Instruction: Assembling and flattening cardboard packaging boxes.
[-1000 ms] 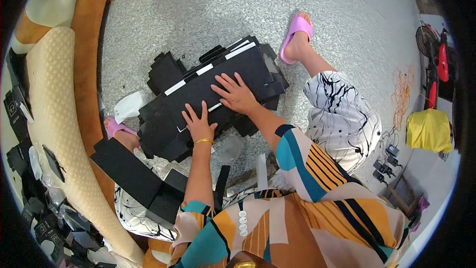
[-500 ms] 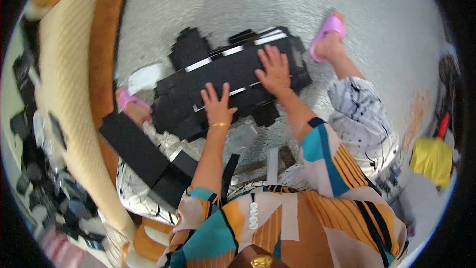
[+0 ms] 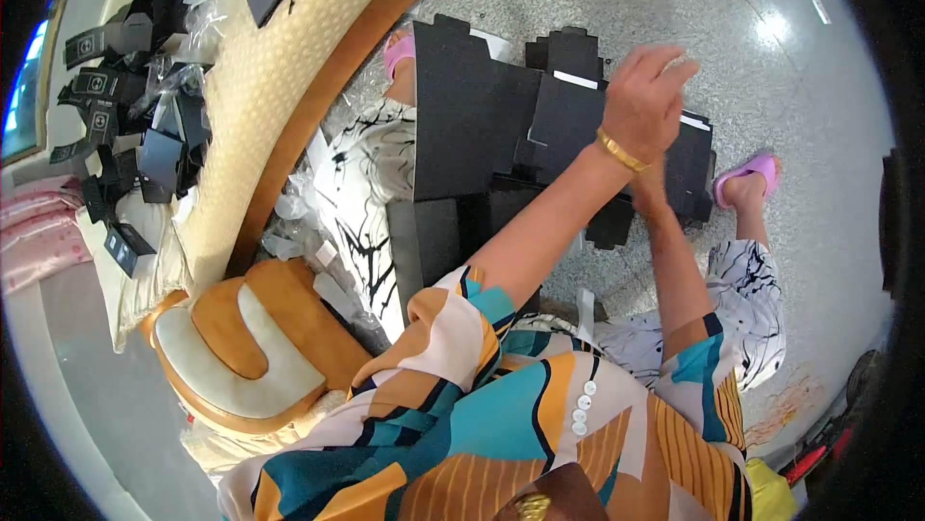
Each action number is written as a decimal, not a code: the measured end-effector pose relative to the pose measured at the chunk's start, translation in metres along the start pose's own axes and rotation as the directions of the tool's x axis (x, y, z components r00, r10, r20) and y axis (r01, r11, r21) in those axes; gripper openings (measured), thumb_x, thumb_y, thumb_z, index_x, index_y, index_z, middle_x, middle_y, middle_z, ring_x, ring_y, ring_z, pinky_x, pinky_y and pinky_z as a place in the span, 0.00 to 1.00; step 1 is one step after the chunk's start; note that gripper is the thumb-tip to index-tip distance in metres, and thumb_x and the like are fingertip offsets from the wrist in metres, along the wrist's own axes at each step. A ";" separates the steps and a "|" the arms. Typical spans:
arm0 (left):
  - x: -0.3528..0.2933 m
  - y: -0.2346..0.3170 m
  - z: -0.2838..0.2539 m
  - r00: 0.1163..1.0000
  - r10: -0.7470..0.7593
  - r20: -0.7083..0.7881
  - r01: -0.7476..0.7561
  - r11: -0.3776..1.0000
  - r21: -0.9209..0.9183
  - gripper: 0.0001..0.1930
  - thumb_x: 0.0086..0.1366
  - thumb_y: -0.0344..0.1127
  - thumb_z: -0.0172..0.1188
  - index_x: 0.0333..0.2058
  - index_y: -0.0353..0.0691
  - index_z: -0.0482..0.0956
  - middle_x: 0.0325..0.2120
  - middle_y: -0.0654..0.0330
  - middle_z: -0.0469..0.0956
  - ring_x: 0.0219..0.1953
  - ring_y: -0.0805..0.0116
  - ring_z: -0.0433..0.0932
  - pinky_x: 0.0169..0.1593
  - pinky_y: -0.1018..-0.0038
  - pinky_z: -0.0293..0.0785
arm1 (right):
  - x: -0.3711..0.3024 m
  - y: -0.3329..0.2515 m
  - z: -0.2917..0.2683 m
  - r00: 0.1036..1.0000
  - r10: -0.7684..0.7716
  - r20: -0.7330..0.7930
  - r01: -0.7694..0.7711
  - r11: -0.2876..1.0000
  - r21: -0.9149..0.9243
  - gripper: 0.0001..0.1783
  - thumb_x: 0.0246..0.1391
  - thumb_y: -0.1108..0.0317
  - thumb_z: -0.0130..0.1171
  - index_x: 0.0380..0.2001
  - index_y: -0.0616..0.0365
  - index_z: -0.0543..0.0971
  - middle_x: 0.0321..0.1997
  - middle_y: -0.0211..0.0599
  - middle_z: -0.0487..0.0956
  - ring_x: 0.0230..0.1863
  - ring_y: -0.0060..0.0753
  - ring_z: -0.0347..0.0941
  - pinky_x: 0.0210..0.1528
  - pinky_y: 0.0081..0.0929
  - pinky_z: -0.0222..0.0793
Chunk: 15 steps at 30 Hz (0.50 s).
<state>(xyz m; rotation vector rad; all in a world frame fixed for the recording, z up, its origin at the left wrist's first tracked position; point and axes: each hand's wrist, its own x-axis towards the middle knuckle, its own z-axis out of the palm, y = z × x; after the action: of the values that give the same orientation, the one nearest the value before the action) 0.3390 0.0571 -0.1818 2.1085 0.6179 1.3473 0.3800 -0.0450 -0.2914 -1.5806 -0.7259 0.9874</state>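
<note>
Black flattened cardboard boxes (image 3: 568,121) lie stacked on the floor between my feet, with white strips along parts of their edges. My left hand (image 3: 644,102), with a gold bracelet at its wrist, reaches across over the right part of the stack. Its fingers are apart and loosely bent, with nothing visible in them. Crossing beneath it, my right hand (image 3: 651,186) shows only near its wrist; the fingers are hidden behind the left hand. A black open box (image 3: 467,112) stands by my left leg, at the left of the stack.
On the left is a cream padded mattress (image 3: 318,11) with a brown wooden edge (image 3: 337,78). Several small black boxes (image 3: 106,83) and clear wrappers lie beyond it. An orange and white cushion (image 3: 260,338) sits at lower left. Pink slippers (image 3: 750,174) are on my feet.
Both hands were spread flat on the black cardboard. Now the left has swung right over the right hand. The view has turned left, showing more of the mattress and the cushion.
</note>
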 end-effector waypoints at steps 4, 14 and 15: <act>0.039 0.043 -0.035 0.984 0.094 -0.150 -0.115 0.984 -0.136 0.12 0.47 0.23 0.55 0.32 0.40 0.79 0.28 0.55 0.77 0.31 0.56 0.75 0.36 0.67 0.71 | -0.062 -0.088 0.075 0.763 0.122 0.634 -0.345 0.907 0.241 0.29 0.56 0.54 0.49 0.58 0.55 0.60 0.49 0.36 0.71 0.50 0.27 0.66 0.52 0.28 0.63; 0.067 0.117 -0.124 0.779 0.342 0.525 -0.221 0.934 -0.281 0.06 0.54 0.33 0.58 0.30 0.40 0.79 0.20 0.55 0.76 0.24 0.58 0.75 0.28 0.69 0.71 | -0.095 -0.110 0.083 0.836 0.284 0.469 -0.371 0.923 0.101 0.30 0.45 0.66 0.61 0.53 0.58 0.66 0.51 0.36 0.70 0.57 0.32 0.59 0.57 0.34 0.55; 0.072 0.123 -0.140 0.671 0.378 0.638 -0.267 0.926 -0.268 0.07 0.54 0.36 0.58 0.29 0.40 0.78 0.20 0.54 0.76 0.24 0.59 0.76 0.28 0.69 0.70 | -0.091 -0.124 0.073 0.794 0.389 0.468 -0.471 0.879 0.068 0.28 0.44 0.66 0.61 0.51 0.58 0.68 0.51 0.35 0.70 0.53 0.31 0.62 0.54 0.30 0.57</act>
<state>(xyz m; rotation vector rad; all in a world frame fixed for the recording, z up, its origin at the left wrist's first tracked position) 0.2485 0.0412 -0.0040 2.4279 -0.1829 0.6278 0.2783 -0.0610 -0.1561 -1.3960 -0.5569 1.7484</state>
